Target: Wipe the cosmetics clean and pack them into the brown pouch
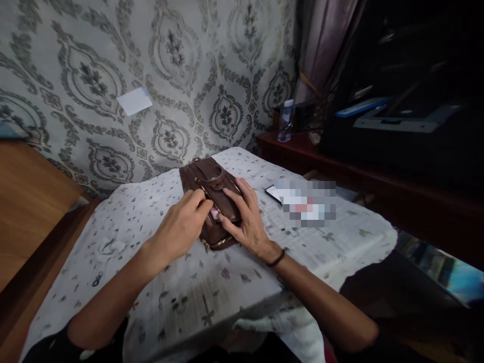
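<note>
A brown leather bag (225,196) with gold zippers and a short handle lies on the cloth-covered table. Its middle zipped pocket is partly open, and something pale pink (215,214) shows inside. My left hand (186,222) is closed at the left edge of this opening, fingertips pinched together; what they grip is hidden. Spread over the bag's right side, my right hand (247,219) has its thumb by the pocket's near end and its fingers resting on the leather.
Right of the bag lie a phone (273,193) and a blurred-out item (308,201). A water bottle (286,121) stands on a dark red shelf (306,151) behind. A small dark clip (97,279) and a white cord (109,248) are at the left.
</note>
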Available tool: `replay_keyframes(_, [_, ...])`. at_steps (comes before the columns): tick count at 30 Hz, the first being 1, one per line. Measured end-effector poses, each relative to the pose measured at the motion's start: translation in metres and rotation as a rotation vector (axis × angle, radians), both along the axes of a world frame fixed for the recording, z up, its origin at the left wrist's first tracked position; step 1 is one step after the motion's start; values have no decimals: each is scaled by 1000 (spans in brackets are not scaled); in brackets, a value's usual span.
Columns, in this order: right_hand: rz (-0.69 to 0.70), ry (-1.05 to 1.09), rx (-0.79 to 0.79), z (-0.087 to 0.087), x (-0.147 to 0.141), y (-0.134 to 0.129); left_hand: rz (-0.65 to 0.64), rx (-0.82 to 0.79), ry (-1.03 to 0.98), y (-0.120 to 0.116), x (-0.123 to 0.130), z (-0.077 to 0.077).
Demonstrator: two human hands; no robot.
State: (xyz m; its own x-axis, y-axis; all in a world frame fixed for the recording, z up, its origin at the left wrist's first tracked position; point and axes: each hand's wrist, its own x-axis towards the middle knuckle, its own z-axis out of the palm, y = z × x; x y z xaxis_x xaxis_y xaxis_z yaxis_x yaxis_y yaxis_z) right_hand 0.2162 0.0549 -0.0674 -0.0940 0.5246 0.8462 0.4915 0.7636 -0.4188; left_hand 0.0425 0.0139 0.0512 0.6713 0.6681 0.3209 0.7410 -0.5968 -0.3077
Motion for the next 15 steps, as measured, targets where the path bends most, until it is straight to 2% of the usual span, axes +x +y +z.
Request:
replay_keyframes(3, [-7,19,9,0,-1,1,-25,-165,229,5,2,23])
replay_keyframes(6, [-8,17,-2,-1,-2,1,-88,-244,369,12,3,37])
replay_keyframes(11, [-2,-5,-20,-3,-1,3,-201,-164,472,12,11,38])
replay_keyframes(15, [6,-27,9,-3,-1,4,-254,-221,434,9,15,42])
